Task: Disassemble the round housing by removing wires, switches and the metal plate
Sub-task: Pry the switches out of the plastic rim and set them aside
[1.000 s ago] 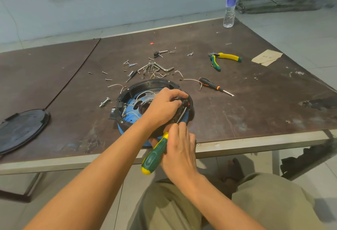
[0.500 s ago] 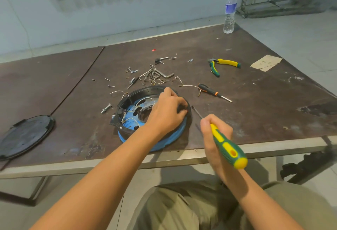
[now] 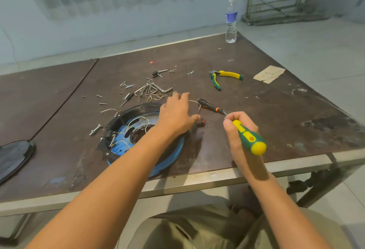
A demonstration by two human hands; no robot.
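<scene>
Curled round the green-and-yellow screwdriver (image 3: 250, 140), the right hand (image 3: 235, 130) hovers beside the round housing (image 3: 138, 109), near the front edge of the table (image 3: 276, 130). Left hand (image 3: 175, 114) reaches over its far rim, grip unclear; tugging attached wires (image 3: 136, 119) could drag the housing off.

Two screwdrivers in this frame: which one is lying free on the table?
The black screwdriver with the orange collar, lying unheld just beyond the right hand. The green-and-yellow screwdriver is gripped in that hand.
</scene>
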